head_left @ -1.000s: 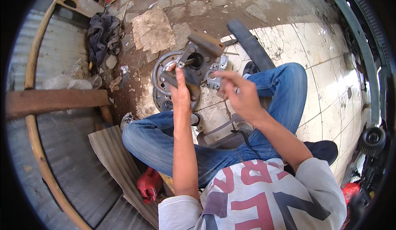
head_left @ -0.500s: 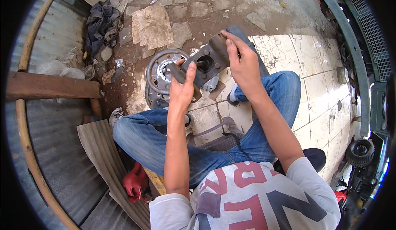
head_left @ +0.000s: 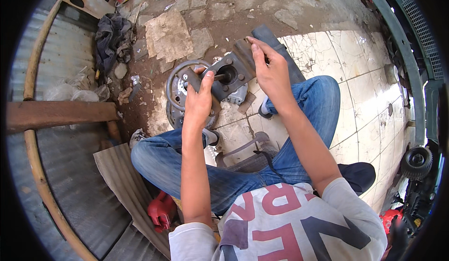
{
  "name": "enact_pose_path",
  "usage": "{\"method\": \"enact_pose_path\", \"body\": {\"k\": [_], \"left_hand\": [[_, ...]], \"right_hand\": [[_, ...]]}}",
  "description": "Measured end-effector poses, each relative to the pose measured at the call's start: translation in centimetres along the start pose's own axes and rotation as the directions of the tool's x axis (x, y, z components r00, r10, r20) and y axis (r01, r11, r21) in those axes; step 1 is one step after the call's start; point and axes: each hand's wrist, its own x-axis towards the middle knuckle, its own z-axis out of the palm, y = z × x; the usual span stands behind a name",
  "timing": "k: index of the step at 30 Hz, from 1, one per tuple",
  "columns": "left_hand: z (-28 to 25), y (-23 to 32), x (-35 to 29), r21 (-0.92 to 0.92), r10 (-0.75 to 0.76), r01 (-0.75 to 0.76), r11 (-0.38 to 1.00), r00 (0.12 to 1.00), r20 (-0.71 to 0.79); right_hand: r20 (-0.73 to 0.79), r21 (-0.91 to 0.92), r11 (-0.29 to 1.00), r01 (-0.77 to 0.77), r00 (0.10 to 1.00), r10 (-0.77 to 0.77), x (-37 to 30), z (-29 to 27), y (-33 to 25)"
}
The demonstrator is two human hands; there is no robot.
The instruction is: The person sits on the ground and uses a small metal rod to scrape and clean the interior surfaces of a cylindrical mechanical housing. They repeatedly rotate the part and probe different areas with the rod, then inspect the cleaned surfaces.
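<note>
A dark metal bracket (head_left: 239, 58) with several bolt heads and a round hole is held up in front of me between both hands. My left hand (head_left: 199, 99) is closed round the left end, its thumb on top beside a short rod that runs into the hole. Whether that left end is a separate piece, I cannot tell. My right hand (head_left: 272, 71) has its fingertips and thumb on the upper right edge of the bracket. Behind the left hand, round metal plates (head_left: 170, 87) with holes lie on the ground. A long dark bar (head_left: 284, 55) lies behind the right hand.
A grey metal piece (head_left: 237, 94) lies on the cracked tiles (head_left: 351, 92) below the bracket. Cardboard (head_left: 168, 34) and dark cloth (head_left: 112, 38) lie farther off. A wooden beam (head_left: 63, 115) and corrugated sheet wall are at left; a red tool (head_left: 161, 210) sits near my left elbow.
My left hand has shifted slightly left and down against the bracket, and more of the rod shows at the hole. My right hand keeps its place on the upper edge. The view has moved slightly.
</note>
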Motion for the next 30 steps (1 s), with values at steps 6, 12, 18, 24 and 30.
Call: {"method": "enact_pose_path", "body": {"k": [6, 12, 18, 24, 30], "left_hand": [[0.4, -0.2, 0.1, -0.049, -0.073, 0.071, 0.996, 0.996, -0.042], [0.6, 0.2, 0.3, -0.079, -0.07, 0.068, 0.995, 0.997, -0.034], [0.8, -0.9, 1.2, -0.055, 0.005, -0.011, 0.998, 0.995, -0.102], [1.1, 0.0, 0.9, -0.034, -0.003, -0.001, 0.999, 0.993, -0.121], [0.5, -0.9, 1.1, -0.059, 0.02, -0.026, 0.998, 0.994, -0.106]], "right_hand": [[-0.1, -0.144, 0.973, 0.181, 0.975, -0.196, 1.0, -0.8, -0.5], [0.034, 0.061, 0.99, 0.127, 0.991, -0.129, -6.6, -1.5, -0.2], [0.215, -0.191, 0.951, 0.242, 0.956, -0.2, -8.0, 0.7, 3.0], [0.227, -0.29, 0.894, 0.341, 0.932, -0.282, -7.4, 2.1, 3.8], [0.258, -0.282, 0.908, 0.311, 0.936, -0.241, -6.9, 2.5, 3.4]]}}
